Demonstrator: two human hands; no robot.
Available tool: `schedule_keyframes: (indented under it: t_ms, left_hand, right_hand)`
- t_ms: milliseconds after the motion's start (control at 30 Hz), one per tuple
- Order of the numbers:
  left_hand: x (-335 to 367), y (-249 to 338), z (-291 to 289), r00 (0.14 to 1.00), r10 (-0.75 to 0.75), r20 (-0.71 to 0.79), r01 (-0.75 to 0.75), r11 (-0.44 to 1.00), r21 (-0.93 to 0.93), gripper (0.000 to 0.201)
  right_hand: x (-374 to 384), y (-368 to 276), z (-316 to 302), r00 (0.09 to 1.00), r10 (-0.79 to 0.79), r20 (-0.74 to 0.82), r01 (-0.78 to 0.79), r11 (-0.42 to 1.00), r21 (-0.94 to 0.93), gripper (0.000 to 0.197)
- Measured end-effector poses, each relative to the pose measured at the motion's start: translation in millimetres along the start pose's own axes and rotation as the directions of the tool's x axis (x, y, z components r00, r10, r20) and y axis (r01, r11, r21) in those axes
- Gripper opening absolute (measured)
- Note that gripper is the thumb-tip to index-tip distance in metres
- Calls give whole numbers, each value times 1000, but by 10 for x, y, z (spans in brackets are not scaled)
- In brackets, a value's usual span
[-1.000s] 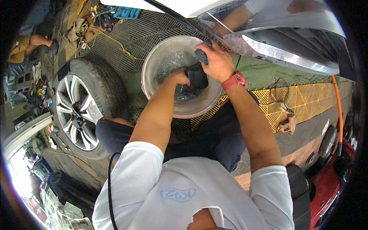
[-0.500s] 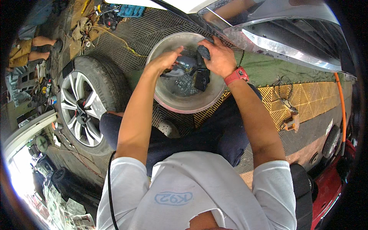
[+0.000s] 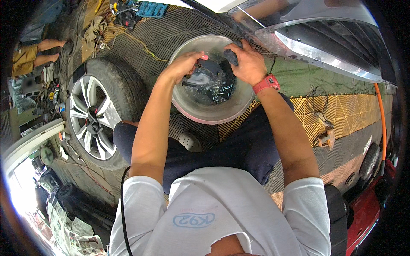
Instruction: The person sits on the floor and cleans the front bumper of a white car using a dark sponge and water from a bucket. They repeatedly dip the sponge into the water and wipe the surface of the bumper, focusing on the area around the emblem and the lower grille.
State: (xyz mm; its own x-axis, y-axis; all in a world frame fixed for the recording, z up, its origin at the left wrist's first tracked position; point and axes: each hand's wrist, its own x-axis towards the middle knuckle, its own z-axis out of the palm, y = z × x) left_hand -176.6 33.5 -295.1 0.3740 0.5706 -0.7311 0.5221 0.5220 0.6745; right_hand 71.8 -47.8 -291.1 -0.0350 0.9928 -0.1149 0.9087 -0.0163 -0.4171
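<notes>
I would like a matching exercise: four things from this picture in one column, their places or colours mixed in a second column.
Things:
1. basin
2. car wheel
3. wristband
4. hose

Places or colours:
A. orange, far right
B. red, on the right hand's wrist
C. round, grey, holding the wet dark part
D. lying left of the person's knee

Pairs: 1-C, 2-D, 3-B, 4-A

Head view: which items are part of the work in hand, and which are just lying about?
In hand:
- metal basin
- black part in the basin, held by left hand
- dark sponge gripped by right hand

Lying about:
- wheel with tyre
- blue tool case
- orange hose
- newspapers
</notes>
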Motion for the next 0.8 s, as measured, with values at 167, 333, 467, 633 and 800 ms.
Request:
schedule_keyframes:
  t_ms: [167,333,467,633,800]
  left_hand:
    - [35,-12,55,996,42,-78,-38,998,48,46]
    - [163,-36,91,996,54,-69,-39,980,193,49]
    - [246,-57,168,989,123,-80,-107,977,183,54]
    - [435,-478,362,838,475,-270,-254,775,579,64]
    - [265,-279,809,895,-386,224,-32,446,894,58]
  right_hand:
    - [-4,16,22,1000,1,-11,-1,1000,-2,60]
    - [-7,-4,9,1000,3,-8,-4,1000,-14,61]
    - [-3,-3,4,1000,-4,-13,4,1000,2,62]
    - [14,7,66,993,-72,-99,71,997,-9,60]
    - [-12,95,120,990,-61,-130,61,998,-5,59]
